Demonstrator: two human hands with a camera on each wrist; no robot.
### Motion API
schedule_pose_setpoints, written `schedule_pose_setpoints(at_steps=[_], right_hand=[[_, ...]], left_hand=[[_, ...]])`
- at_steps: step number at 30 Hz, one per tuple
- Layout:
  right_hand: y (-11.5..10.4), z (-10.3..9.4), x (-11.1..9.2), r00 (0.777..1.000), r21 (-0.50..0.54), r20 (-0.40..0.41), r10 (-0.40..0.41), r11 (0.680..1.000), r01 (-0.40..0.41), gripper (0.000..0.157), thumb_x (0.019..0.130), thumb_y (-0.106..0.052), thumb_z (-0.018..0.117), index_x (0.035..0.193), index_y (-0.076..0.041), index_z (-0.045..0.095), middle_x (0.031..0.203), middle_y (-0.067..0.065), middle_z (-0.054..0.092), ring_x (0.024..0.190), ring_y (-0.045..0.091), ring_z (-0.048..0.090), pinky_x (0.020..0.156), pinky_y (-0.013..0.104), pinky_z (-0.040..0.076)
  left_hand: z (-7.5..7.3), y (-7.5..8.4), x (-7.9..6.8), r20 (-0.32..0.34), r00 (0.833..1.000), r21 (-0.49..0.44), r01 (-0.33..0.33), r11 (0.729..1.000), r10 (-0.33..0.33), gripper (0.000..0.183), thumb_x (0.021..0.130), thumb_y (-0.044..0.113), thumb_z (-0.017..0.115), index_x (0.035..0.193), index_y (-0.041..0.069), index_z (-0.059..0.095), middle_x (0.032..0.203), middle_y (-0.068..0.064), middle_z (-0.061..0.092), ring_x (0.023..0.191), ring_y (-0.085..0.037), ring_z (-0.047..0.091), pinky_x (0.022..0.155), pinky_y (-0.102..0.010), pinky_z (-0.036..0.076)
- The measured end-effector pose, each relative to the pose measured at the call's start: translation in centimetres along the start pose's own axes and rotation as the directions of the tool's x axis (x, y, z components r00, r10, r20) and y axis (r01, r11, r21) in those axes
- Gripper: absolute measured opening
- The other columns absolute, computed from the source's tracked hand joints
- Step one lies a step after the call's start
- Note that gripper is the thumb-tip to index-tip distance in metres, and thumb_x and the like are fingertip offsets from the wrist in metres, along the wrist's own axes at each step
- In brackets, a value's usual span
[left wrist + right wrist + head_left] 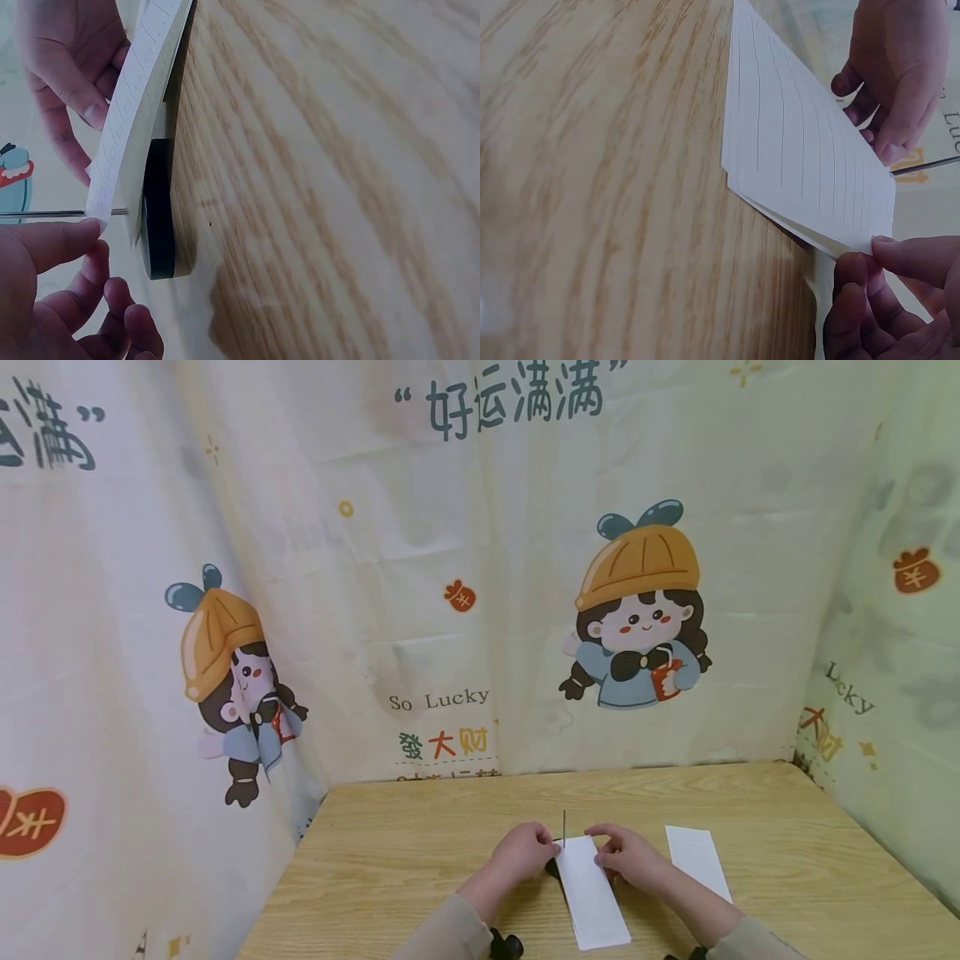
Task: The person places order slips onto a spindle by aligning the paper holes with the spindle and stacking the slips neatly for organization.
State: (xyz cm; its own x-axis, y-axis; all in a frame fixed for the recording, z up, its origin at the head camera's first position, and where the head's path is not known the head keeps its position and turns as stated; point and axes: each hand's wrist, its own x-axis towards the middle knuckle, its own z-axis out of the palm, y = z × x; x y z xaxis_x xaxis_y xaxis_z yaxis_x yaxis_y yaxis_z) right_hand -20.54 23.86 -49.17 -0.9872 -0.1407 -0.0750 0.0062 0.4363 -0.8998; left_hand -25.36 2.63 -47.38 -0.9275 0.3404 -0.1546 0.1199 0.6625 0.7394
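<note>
A thin upright metal spike [564,825] rises from a round black base [157,217] on the table. White ruled paper slips [592,893] lie over it, and the spike stands through the upper slip near its far left corner. In the left wrist view, a gap shows between the upper slip and the paper under it. My left hand [525,850] pinches the corner beside the spike between thumb and forefinger. At the far right edge, my right hand [630,858] pinches the slip, its thumb on top in the right wrist view [907,285]. The base is mostly hidden under the paper.
Another white slip [697,860] lies on the wooden table [420,827] to the right, partly behind my right forearm. A printed curtain [525,610] hangs behind the table and along both sides. A black wrist strap [506,945] shows at my left sleeve.
</note>
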Motion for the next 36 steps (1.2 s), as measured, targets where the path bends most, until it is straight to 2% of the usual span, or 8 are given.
schedule_pose_setpoints(at_steps=[10, 21, 29, 36], right_hand=[[0.39, 0.11, 0.12, 1.000, -0.010, 0.000, -0.013, 1.000, 0.013, 0.042, 0.091, 0.000, 0.065, 0.129, 0.007, 0.051, 0.076, 0.007, 0.057, 0.063, 0.020, 0.056, 0.053, 0.031, 0.046], [0.41, 0.46, 0.28, 1.000, -0.059, -0.030, 0.000, 0.998, -0.001, 0.044, 0.087, 0.001, 0.068, 0.127, 0.010, 0.050, 0.071, 0.006, 0.054, 0.056, 0.018, 0.051, 0.051, 0.029, 0.043], [0.07, 0.66, 0.36, 0.999, -0.079, -0.047, 0.018, 0.997, -0.022, 0.043, 0.086, 0.003, 0.068, 0.125, 0.009, 0.050, 0.072, 0.006, 0.054, 0.058, 0.019, 0.052, 0.051, 0.029, 0.043], [0.01, 0.70, 0.40, 0.999, -0.081, -0.044, 0.030, 0.996, -0.034, 0.041, 0.087, 0.003, 0.068, 0.124, 0.009, 0.052, 0.072, 0.007, 0.054, 0.057, 0.018, 0.052, 0.052, 0.030, 0.043]], left_hand=[[0.36, -0.04, 0.11, -0.013, 0.999, 0.086, -0.041, 0.995, 0.042, 0.023, 0.091, 0.026, 0.073, 0.075, 0.015, 0.060, 0.065, 0.002, 0.054, 0.057, -0.014, 0.049, 0.051, -0.029, 0.040], [0.55, -0.05, 0.27, -0.036, 0.996, 0.232, -0.073, 0.970, 0.083, 0.023, 0.088, 0.025, 0.073, 0.071, 0.017, 0.060, 0.066, 0.004, 0.053, 0.058, -0.013, 0.048, 0.054, -0.028, 0.038], [0.54, 0.05, 0.41, -0.037, 0.997, 0.282, -0.057, 0.958, 0.070, 0.024, 0.089, 0.028, 0.073, 0.072, 0.017, 0.059, 0.077, 0.002, 0.049, 0.064, -0.015, 0.047, 0.057, -0.029, 0.038], [0.52, -0.12, 0.33, -0.049, 0.996, 0.286, -0.058, 0.957, 0.075, 0.027, 0.088, 0.030, 0.074, 0.071, 0.017, 0.058, 0.073, 0.002, 0.050, 0.062, -0.015, 0.047, 0.056, -0.029, 0.038]])
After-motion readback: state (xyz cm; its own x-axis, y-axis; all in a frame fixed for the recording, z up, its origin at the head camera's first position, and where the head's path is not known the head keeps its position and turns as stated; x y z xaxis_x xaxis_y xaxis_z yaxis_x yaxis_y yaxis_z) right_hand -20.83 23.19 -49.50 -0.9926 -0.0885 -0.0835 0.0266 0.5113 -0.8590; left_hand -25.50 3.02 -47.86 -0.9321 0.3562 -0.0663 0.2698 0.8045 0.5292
